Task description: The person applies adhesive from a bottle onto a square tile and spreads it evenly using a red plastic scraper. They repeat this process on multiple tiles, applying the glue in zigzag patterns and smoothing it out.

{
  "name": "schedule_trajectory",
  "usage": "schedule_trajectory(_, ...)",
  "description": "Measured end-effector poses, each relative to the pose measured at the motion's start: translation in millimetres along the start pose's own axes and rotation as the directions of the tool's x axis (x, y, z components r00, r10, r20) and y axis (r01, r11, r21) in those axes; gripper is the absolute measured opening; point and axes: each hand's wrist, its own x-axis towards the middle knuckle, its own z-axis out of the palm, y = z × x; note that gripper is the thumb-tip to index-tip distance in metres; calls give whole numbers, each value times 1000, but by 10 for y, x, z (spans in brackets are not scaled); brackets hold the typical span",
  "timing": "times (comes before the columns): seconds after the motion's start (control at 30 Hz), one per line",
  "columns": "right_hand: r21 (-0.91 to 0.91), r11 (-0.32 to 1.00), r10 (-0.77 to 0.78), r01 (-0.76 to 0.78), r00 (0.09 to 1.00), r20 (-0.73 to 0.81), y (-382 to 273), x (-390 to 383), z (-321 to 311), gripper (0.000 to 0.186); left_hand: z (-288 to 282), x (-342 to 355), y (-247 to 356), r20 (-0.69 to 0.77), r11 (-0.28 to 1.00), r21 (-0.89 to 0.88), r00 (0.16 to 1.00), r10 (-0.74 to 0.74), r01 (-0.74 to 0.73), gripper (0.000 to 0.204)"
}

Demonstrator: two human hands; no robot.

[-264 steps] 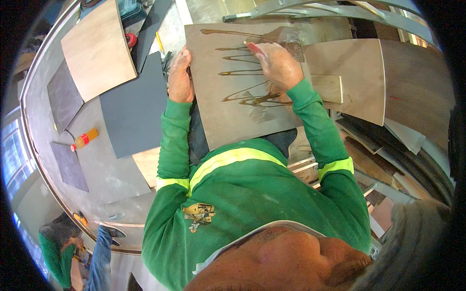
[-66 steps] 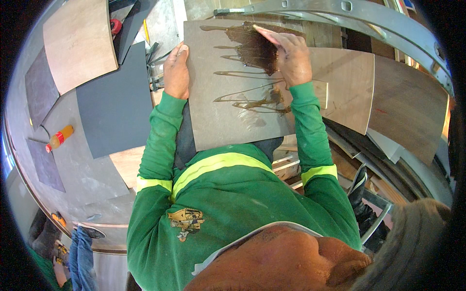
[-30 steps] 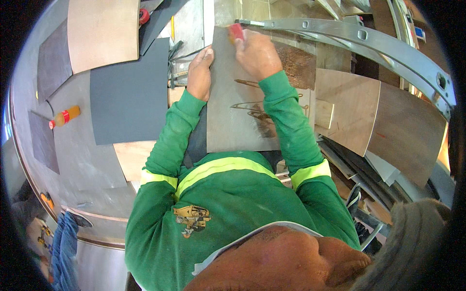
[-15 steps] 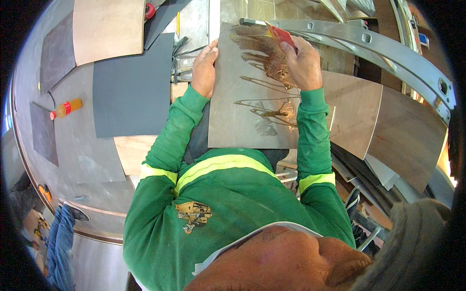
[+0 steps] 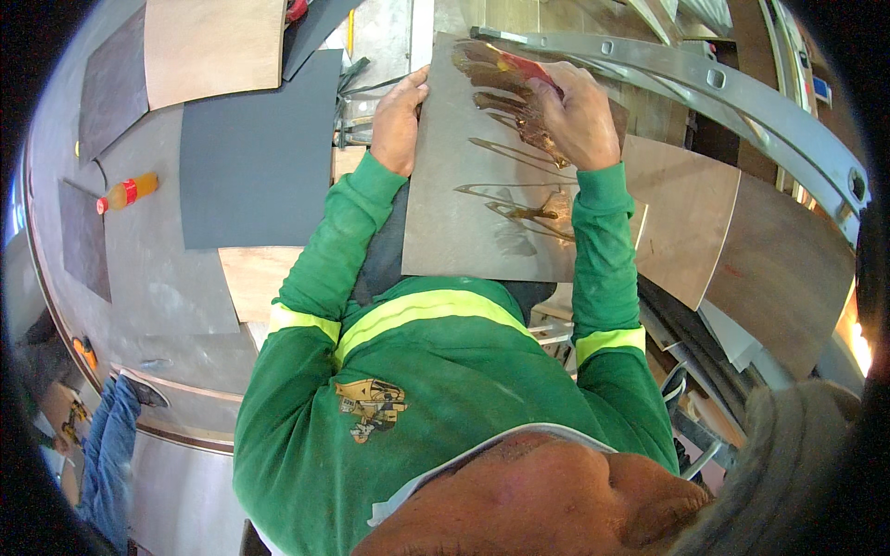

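Note:
A thin grey-brown sheet [image 5: 445, 232] lies over my lap, its near edge close to my waist. My left hand [image 5: 399, 125] grips the sheet's left edge near the far corner, thumb on top and the fingers partly hidden. Closed in my right hand [image 5: 582, 116] is a red spreader [image 5: 527, 69], tilted low over the sheet's far end. Shiny brown glue [image 5: 533, 134] is smeared in streaks beneath it. Thinner zigzag lines of glue run down the sheet toward me. My right hand hides part of the sheet's right side.
A metal ladder [image 5: 714, 76] curves past the far right. Brown sheets [image 5: 686, 222] lie to the right. On the left table are a dark grey sheet [image 5: 260, 153], a pale wood sheet [image 5: 213, 42] and a bottle of yellow-orange liquid [image 5: 128, 192]. Another person's jeans-clad leg [image 5: 109, 463] shows at lower left.
The spreader's tip has moved left across the sheet's far end, and the tool now leans flatter. Glue coverage there looks wider. My left hand keeps its grip on the edge.

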Motion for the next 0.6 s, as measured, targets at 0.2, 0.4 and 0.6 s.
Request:
schedule_trajectory(0.2,-233,971,-68,59,997,-34,275,1,303,21,-45,31,-41,35,997,-72,999,-27,29,44)
schedule_trajectory(0.4,-225,970,-94,95,995,13,-50,-60,515,29,-68,21,-69,28,999,-48,1000,-3,4,44)
schedule_trajectory(0.6,-145,981,-107,127,984,140,-352,-203,478,24,-94,16,-48,60,995,-92,998,-22,27,46)
